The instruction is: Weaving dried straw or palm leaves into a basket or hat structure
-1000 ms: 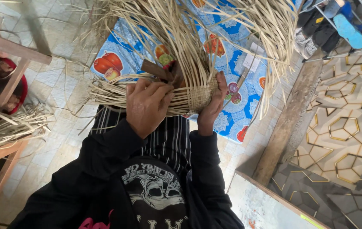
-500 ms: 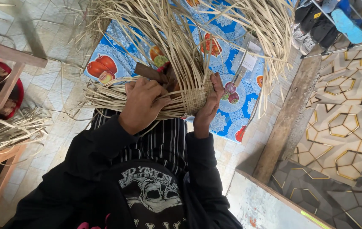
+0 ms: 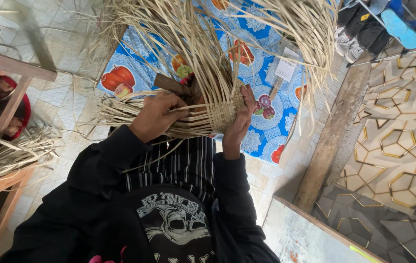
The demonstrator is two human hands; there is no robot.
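Note:
I hold a half-woven basket of pale straw strips (image 3: 217, 109) over my lap. Long loose strips fan up and away from its woven patch. My left hand (image 3: 157, 114) grips a bundle of horizontal strips at the basket's left side, fingers curled around them. My right hand (image 3: 241, 122) presses flat against the woven patch on the right, fingers stretched up along it. A dark wooden block (image 3: 174, 86) shows inside the weave between my hands. Black sleeves cover both arms.
A blue cloth with fruit prints (image 3: 266, 102) lies on the tiled floor under the work. A wooden frame (image 3: 8, 65) and a heap of loose strips (image 3: 8, 153) are at the left. A wooden plank (image 3: 332, 134) and shoes (image 3: 388, 24) lie at the right.
The view has shifted slightly. My left hand has moved a little along the horizontal strips, and my right hand's fingers have slid higher up the woven patch.

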